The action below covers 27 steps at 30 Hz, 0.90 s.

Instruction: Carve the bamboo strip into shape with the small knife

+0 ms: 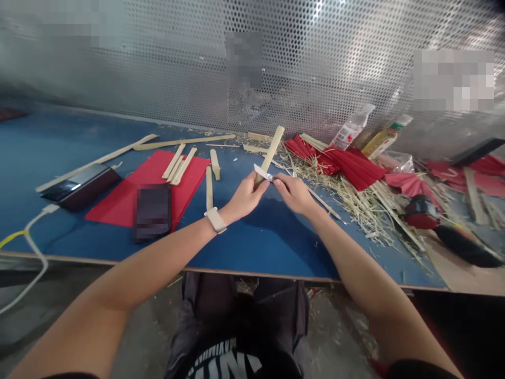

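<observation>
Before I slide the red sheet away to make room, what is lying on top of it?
On the red sheet, several pale wooden strips lie toward the far right, and a dark, pixelated item overlaps its near edge. The surface directly beneath them is covered, so unseen.

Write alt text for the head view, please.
A person's left grip holds a bamboo strip while the right grip holds a utility knife, its blade at the strip. Shavings and a red sheet lie on the blue table.

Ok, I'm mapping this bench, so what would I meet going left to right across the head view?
Glossy dark device, blurred dark slab, pale wristband, left hand, right hand, clear bottle, yellowish bottle, red-and-black object.
</observation>
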Motion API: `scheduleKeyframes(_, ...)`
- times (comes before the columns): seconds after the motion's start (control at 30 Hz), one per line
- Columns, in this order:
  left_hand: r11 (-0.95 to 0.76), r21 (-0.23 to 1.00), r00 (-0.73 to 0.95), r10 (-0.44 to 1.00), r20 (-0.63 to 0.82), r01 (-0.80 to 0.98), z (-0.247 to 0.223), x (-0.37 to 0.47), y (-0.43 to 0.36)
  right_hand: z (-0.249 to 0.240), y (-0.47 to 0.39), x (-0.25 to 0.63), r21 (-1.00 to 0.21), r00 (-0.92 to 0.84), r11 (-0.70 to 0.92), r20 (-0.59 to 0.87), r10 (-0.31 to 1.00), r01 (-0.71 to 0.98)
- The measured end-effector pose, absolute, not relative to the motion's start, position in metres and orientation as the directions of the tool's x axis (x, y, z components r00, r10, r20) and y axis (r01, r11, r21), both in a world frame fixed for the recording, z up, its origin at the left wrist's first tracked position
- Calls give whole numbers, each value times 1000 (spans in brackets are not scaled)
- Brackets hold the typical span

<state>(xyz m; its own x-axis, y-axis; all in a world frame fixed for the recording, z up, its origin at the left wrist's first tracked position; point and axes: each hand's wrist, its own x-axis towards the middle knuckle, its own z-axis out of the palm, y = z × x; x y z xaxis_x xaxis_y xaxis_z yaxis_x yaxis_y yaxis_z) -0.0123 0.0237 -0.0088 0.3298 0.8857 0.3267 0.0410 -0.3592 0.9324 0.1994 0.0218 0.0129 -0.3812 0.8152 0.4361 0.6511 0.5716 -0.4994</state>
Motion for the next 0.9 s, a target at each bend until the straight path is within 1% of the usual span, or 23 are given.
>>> scheduleKeyframes(0.07, -387, 918, 357, 873, 333, 89, -9, -15, 24, 18, 17, 195, -547, -391, 563, 407, 825, 619)
scheduleKeyframes(0.13, -415, 900, 372, 863, 343, 134, -9, -17, 25, 21, 14, 193, -648, -405, 521, 337, 850, 555)
scheduleKeyframes(0.23, -485, 849, 382, 840, 386, 210, -8, -20, 25, 24, 12, 195, -840, -479, 382, 172, 861, 385)
scheduleKeyframes(0.3, -503, 830, 395, 832, 389, 242, -7, -21, 24, 27, 11, 198, -900, -529, 302, 98, 843, 313)
scheduleKeyframes(0.37, -489, 834, 415, 834, 363, 254, -5, -22, 22, 31, 9, 200, -908, -546, 290, 85, 833, 301)
scheduleKeyframes(0.47, -471, 848, 474, 820, 321, 242, 0, -23, 17, 37, 8, 203, -891, -541, 317, 99, 835, 326)
scheduleKeyframes(0.57, -499, 836, 510, 792, 335, 227, 4, -23, 14, 40, 6, 204, -897, -541, 288, 67, 838, 336)
scheduleKeyframes(0.63, -532, 817, 487, 787, 379, 224, 5, -24, 14, 40, 4, 201, -915, -533, 260, 59, 844, 310)
scheduleKeyframes(0.77, -556, 798, 418, 798, 433, 234, 2, -26, 17, 37, 1, 190, -948, -469, 224, 96, 878, 225)
scheduleKeyframes(0.9, -575, 770, 373, 802, 465, 276, 1, -29, 20, 35, -1, 182, -945, -421, 259, 156, 893, 201)
